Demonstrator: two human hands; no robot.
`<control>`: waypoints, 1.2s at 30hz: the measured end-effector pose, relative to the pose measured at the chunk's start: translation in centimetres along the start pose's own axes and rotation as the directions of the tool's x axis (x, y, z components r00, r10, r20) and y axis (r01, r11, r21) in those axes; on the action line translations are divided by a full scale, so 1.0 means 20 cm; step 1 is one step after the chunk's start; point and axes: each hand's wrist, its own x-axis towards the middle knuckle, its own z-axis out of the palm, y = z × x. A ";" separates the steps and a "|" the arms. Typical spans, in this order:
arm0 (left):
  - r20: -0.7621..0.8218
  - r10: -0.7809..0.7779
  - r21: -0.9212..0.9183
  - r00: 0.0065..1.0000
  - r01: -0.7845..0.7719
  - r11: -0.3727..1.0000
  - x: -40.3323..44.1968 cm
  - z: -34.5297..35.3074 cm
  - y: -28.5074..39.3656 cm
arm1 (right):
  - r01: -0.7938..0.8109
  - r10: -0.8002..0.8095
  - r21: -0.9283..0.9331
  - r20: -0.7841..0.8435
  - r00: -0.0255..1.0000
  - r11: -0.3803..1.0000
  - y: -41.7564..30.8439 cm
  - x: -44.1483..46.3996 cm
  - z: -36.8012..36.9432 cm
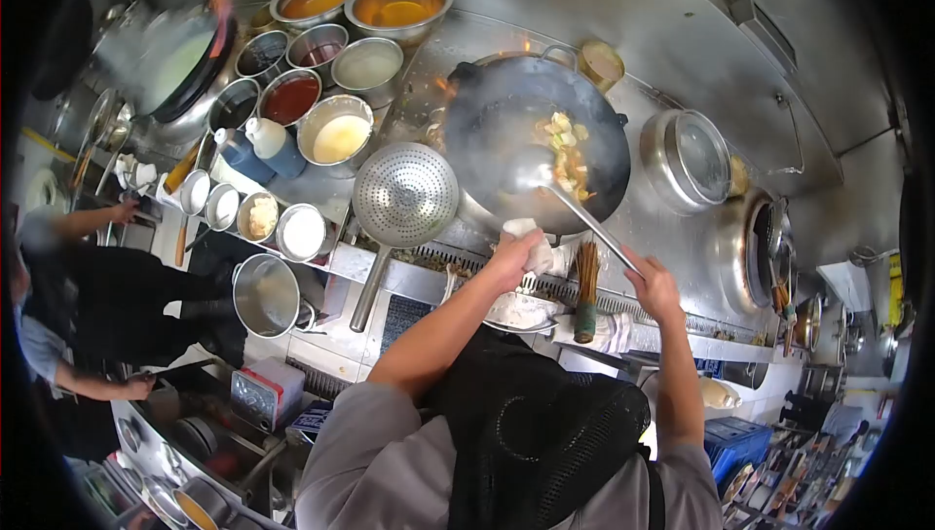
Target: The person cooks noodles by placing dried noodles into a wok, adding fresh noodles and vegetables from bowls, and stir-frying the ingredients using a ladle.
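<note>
i judge mid-stir: left hand (510,262) clamped on cloth (541,257), right hand (654,288) round ladle (596,226); next calls for steadying the wok (487,121)

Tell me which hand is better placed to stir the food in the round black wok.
Right hand, likely: it holds the long silver ladle inside the wok; the left hand grips a white cloth.

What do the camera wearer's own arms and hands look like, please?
Both arms come out of short, plain grey sleeves, the left sleeve and the right sleeve, which end near the elbows. Below them the forearms are uncovered. The left hand and right hand are bare, without gloves, and I can see no watch or bracelet on either wrist.
</note>
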 end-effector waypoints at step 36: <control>-0.145 0.042 0.097 0.988 -0.028 0.995 -0.48 0.19 -0.07 | -0.429 0.175 0.242 0.662 0.729 0.870 0.00 -0.23 -0.69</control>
